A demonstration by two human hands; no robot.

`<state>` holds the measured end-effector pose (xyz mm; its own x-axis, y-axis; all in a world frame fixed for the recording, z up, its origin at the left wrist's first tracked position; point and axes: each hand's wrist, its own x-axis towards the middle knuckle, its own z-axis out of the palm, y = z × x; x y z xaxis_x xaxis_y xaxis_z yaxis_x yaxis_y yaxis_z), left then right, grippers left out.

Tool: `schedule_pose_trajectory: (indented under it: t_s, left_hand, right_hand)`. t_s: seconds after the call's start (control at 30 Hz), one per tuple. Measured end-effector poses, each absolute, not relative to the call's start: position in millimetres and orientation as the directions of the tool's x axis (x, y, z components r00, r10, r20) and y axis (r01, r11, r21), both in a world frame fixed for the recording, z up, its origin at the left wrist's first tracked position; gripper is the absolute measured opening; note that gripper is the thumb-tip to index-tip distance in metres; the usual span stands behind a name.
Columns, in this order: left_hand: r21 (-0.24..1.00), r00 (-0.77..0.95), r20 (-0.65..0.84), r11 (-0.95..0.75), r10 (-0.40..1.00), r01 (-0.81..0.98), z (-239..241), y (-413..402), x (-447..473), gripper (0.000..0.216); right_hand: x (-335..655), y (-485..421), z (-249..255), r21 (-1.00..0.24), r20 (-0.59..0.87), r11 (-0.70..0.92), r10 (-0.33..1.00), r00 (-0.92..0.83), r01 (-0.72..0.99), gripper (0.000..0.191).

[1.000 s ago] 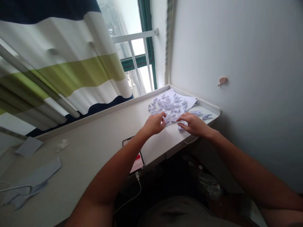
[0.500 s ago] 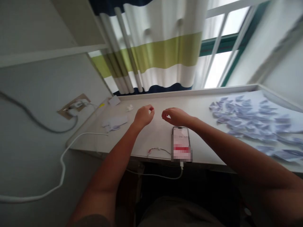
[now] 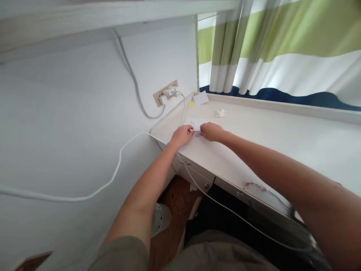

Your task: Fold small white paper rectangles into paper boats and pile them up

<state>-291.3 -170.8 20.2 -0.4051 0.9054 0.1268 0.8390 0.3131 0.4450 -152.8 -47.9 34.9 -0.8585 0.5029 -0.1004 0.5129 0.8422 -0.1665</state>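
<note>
My left hand (image 3: 182, 136) is at the left end of the white desk (image 3: 284, 131), its fingers curled in a pinch at the edge of a small white piece of paper (image 3: 198, 133). Facing it, my right hand (image 3: 211, 131) has its fingers closed on the other side of that paper. The fingertips partly cover the piece. Just behind the hands lies more white paper (image 3: 194, 122), flat on the desk.
A crumpled white scrap (image 3: 220, 113) and a white card (image 3: 200, 98) lie farther back. Plugs fill a wall socket (image 3: 166, 93) on the left. A white cable (image 3: 120, 158) crosses the desk's front edge. Below stands a white bin (image 3: 162, 218).
My view has turned left. Both hands, empty over the middle of the desk before, have moved left to the papers and now pinch a small piece.
</note>
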Motion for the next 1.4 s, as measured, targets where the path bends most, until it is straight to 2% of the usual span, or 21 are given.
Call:
schedule_pose_trajectory:
  t_s: [0.1, 0.2, 0.3, 0.4, 0.5, 0.63, 0.77, 1.0, 1.17, 1.27, 1.33, 1.4]
  left_hand:
    - [0.47, -0.355, 0.119, 0.262, 0.927, 0.843, 16, -162, -279, 0.023]
    - [0.523, -0.353, 0.174, 0.217, 0.919, 0.824, 24, -149, -260, 0.02]
    - [0.57, -0.312, 0.259, 0.116, 0.914, 0.813, 40, -120, -217, 0.017]
    - [0.579, -0.137, 0.303, -0.068, 0.943, 0.813, 55, -76, -135, 0.016]
    - [0.535, 0.129, 0.262, -0.255, 0.956, 0.806, 64, -37, -20, 0.017]
    - [0.45, 0.513, 0.123, -0.508, 0.85, 0.734, 68, -29, 132, 0.016]
    - [0.402, 0.648, 0.056, -0.611, 0.759, 0.681, 65, -52, 219, 0.016]
    - [0.409, 0.698, -0.021, -0.631, 0.715, 0.659, 48, -75, 253, 0.019]
    - [0.533, 0.647, -0.013, -0.542, 0.762, 0.649, 57, -59, 226, 0.02]
    - [0.642, 0.539, 0.05, -0.44, 0.841, 0.628, 74, -34, 167, 0.022]
    - [0.736, 0.41, 0.048, -0.309, 0.911, 0.602, 82, -18, 102, 0.021]
    - [0.776, 0.27, 0.034, -0.196, 0.962, 0.599, 83, -13, 18, 0.015]
  right_hand:
    - [-141, -47, 40, -0.184, -0.093, 0.833, 0.514, -0.853, 0.522, 0.027]
    - [-113, -40, 56, -0.195, -0.058, 0.815, 0.545, -0.836, 0.545, 0.026]
    - [-53, -24, 77, -0.241, 0.046, 0.782, 0.601, -0.798, 0.575, 0.021]
    - [49, -11, 88, -0.325, 0.157, 0.663, 0.741, -0.653, 0.674, 0.016]
    - [174, -17, 84, -0.351, 0.156, 0.47, 0.882, -0.444, 0.81, 0.014]
    - [325, -54, 70, -0.284, 0.112, 0.22, 0.974, -0.196, 0.933, 0.015]
    - [417, -91, 62, -0.189, 0.114, 0.227, 0.972, -0.208, 0.955, 0.013]
    - [449, -116, 47, -0.116, 0.09, 0.285, 0.957, -0.276, 0.951, 0.014]
    - [431, -98, 63, -0.063, 0.097, 0.302, 0.95, -0.296, 0.951, 0.016]
    - [368, -58, 85, -0.156, 0.166, 0.354, 0.93, -0.329, 0.922, 0.019]
    - [292, -26, 97, -0.252, 0.215, 0.487, 0.871, -0.442, 0.836, 0.021]
    - [197, -1, 100, -0.311, 0.276, 0.63, 0.776, -0.567, 0.711, 0.028]
